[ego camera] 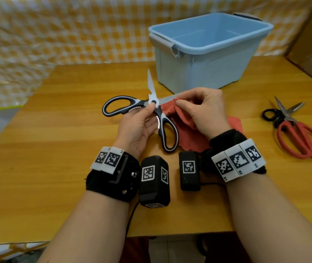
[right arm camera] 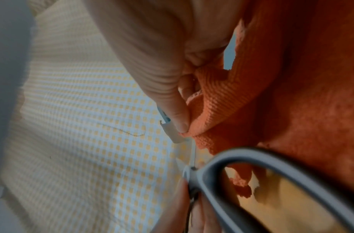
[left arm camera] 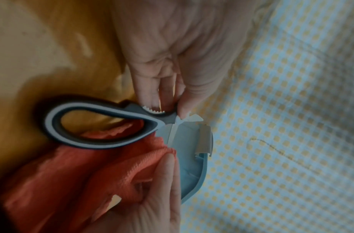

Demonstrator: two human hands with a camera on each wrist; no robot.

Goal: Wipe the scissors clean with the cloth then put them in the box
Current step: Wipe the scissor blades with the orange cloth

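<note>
Scissors (ego camera: 154,103) with black handles edged in white are held open wide above a wooden table (ego camera: 56,149), just in front of a pale blue box (ego camera: 206,59). One blade points away toward the checked yellow-and-white backdrop (ego camera: 66,29); the other lies sideways toward the right, its far part covered by a reddish-orange cloth (ego camera: 185,126). Toothed metal sections are seen on the inner side of the handles near the pivot. One handle loop is pointed left, the other toward the person.

The scissors are pinched at the pivot by the left hand (ego camera: 138,128), thumb on top and fingers curled beneath, as is confirmed by the left wrist view. The cloth is gripped by the right hand (ego camera: 206,111), bunched between thumb and curled fingers and pressed against the sideways blade; the rest of the cloth hangs down to the table under the wrist. In the right wrist view the ribbed weave of the cloth (right arm camera: 271,94) is seen folded over the thumb's tip.

The box is stood upright near the table's far edge, its lid off, with grey latches on its short sides. Nothing is seen inside it.

A second pair of scissors with red handles (ego camera: 301,135) is laid open on the table, well apart to the right, with a black hair tie (ego camera: 269,114) just beside its blades.
</note>
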